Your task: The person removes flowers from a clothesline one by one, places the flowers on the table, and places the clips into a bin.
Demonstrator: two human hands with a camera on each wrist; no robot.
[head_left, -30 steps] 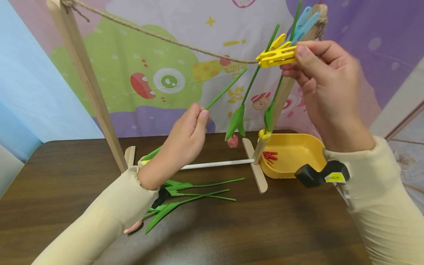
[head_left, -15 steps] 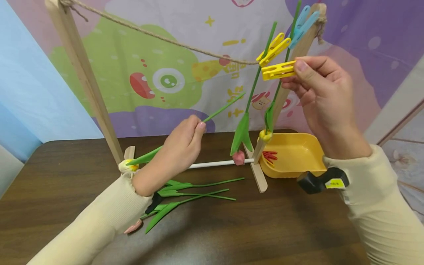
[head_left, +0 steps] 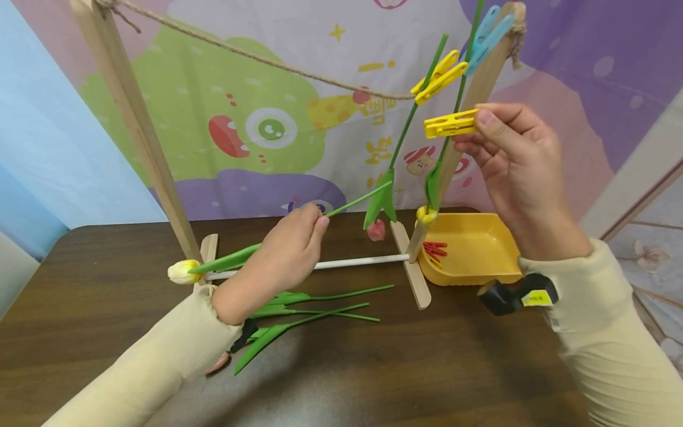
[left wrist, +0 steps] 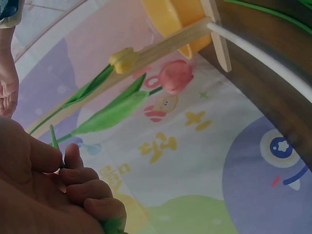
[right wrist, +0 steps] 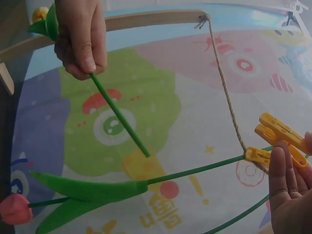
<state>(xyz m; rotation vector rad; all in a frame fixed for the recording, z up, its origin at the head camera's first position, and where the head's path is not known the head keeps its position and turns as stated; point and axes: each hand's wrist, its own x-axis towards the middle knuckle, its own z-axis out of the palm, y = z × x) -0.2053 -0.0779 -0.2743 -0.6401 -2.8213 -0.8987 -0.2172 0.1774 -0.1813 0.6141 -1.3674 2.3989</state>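
Holding the white-and-yellow tulip (head_left: pixel 229 259): left hand (head_left: pixel 288 246), fingers curled round the green stem; bloom aimed left, stem tip pointing right, above the table (head_left: pixel 427 350).
Yellow clothespin (head_left: pixel 450 123): pinched at one end between thumb and forefinger of the right hand (head_left: pixel 520 160), just below the rope (head_left: pixel 267 61).
Rope: slung between left post (head_left: pixel 139 136) and right post (head_left: pixel 480 83), bearing a second yellow clothespin (head_left: pixel 440 83) and a blue clothespin (head_left: pixel 488 41).
Hanging tulips: pink tulip (head_left: pixel 380 201) at the second yellow clothespin, yellow tulip (head_left: pixel 433 187) at the blue one, both head down.
White rod (head_left: pixel 363 261): low between the posts.
Yellow tray (head_left: pixel 477 279): beside the right post's foot, red clothespins (head_left: pixel 436 250) inside.
Loose tulips (head_left: pixel 261 349): on the table, partly hidden by the left arm.
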